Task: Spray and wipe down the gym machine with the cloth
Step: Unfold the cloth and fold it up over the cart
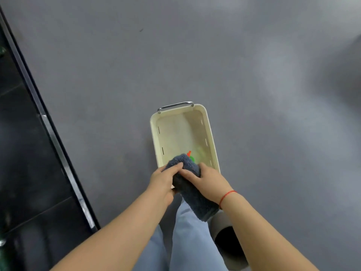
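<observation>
Blue cloth (192,184) is clamped in both hands, left hand (164,181) and right hand (210,182), above the cream bin (154,132); a loose grip could drop it.

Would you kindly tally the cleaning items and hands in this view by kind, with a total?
Fluffy dark blue cloth, held by both hands: 1
Cream plastic basket with a metal handle, on the grey floor: 1
Spray bottle with a red and green top, mostly hidden behind the cloth: 1
Bare hands, left hand and right hand: 2
Total: 5
</observation>
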### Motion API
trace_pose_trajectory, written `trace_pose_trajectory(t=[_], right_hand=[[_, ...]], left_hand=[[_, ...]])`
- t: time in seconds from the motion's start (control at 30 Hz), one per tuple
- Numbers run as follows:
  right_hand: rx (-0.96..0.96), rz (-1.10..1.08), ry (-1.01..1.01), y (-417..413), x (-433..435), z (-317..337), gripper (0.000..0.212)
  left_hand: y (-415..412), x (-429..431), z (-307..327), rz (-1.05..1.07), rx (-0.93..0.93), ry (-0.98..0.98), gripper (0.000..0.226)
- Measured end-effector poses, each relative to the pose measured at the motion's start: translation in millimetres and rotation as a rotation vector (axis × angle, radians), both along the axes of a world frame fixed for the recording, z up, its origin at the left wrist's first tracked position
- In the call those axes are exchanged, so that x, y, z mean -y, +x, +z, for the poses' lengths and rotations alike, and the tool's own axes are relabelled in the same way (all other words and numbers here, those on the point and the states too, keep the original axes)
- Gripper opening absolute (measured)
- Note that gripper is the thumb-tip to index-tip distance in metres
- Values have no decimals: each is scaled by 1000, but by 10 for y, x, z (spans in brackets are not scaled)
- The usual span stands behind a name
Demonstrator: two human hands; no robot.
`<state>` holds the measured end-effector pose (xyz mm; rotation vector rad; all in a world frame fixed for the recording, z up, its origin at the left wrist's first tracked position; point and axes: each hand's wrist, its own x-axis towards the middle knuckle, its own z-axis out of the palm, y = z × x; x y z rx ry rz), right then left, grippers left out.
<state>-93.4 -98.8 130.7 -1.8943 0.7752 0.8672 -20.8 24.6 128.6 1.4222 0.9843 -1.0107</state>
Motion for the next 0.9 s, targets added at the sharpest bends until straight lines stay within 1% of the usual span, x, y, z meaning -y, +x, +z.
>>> trace_pose_trajectory(t=[0.07, 0.13, 0.2, 0.27, 0.3, 0.37, 0.4, 0.47, 0.53, 0.57, 0.6, 0.63, 0.7, 0.77, 0.9], right_hand=[[-34, -32, -9, -17, 110, -145, 63], [-51, -65, -68, -30, 226, -295, 60], [-82, -148, -111, -41, 322, -426, 57], [-120, -276, -91, -42, 412, -556, 54], [-132, -325, -80, -35, 459, -618, 54], [-140, -378, -76, -8, 537, -743, 54], [-142, -382, -81, 14, 562, -796, 55], [-153, -386, -87, 62, 585, -893, 55], [-161, -421, -74, 123, 583, -961, 56], [-160, -456, -62, 160, 577, -981, 57], [-155, -499, -50, 196, 573, -996, 57], [-148, -534, -43, 234, 571, -1003, 58], [-135, -577, -41, 290, 569, -999, 57], [-121, -589, -54, 340, 550, -962, 57], [-110, -604, -46, 508, 464, -805, 58]], left_hand=[[2, 24, -131, -69, -32, -24, 24], [17, 43, -345, -182, 10, 31, 27], [60, 37, -593, -402, 127, 175, 34], [133, 40, -818, -651, 206, 294, 51], [165, 57, -923, -775, 222, 325, 58], [212, 113, -1077, -1029, 250, 322, 67], [220, 151, -1151, -1138, 251, 296, 67], [208, 221, -1300, -1315, 239, 232, 58], [188, 267, -1463, -1420, 254, 227, 44], [181, 283, -1538, -1411, 267, 259, 35], [175, 296, -1585, -1350, 270, 293, 27], [167, 294, -1607, -1271, 267, 327, 24], [160, 256, -1589, -1184, 271, 382, 29], [192, 144, -1492, -1129, 285, 395, 29], [344, -158, -1077, -990, 357, 335, 19]])
